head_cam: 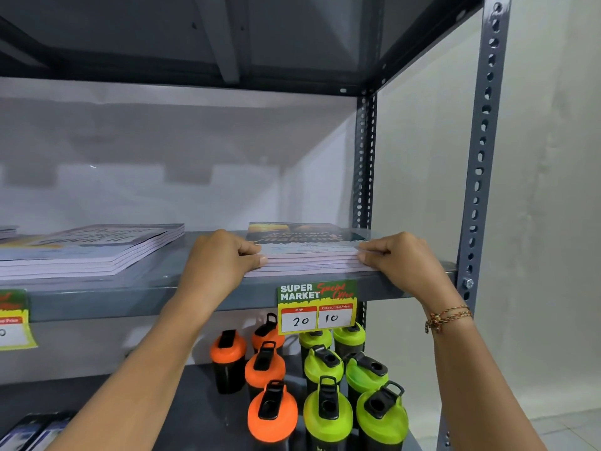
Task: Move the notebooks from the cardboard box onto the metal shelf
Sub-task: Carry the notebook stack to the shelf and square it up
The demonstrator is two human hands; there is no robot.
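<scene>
While both arms reach up to the metal shelf (pixel 182 288), a stack of notebooks (pixel 309 255) lies flat at its right end, front edge flush with the shelf lip. Left hand (pixel 221 258) grips the stack's left corner, fingers curled over the top cover and thumb pressed on the page edges. Right hand (pixel 403 258) clamps the right corner the same way. Another notebook pile (pixel 94 249) sits further left, well apart. A price tag (pixel 317 305) hangs below, above orange and green bottles (pixel 325 385).
</scene>
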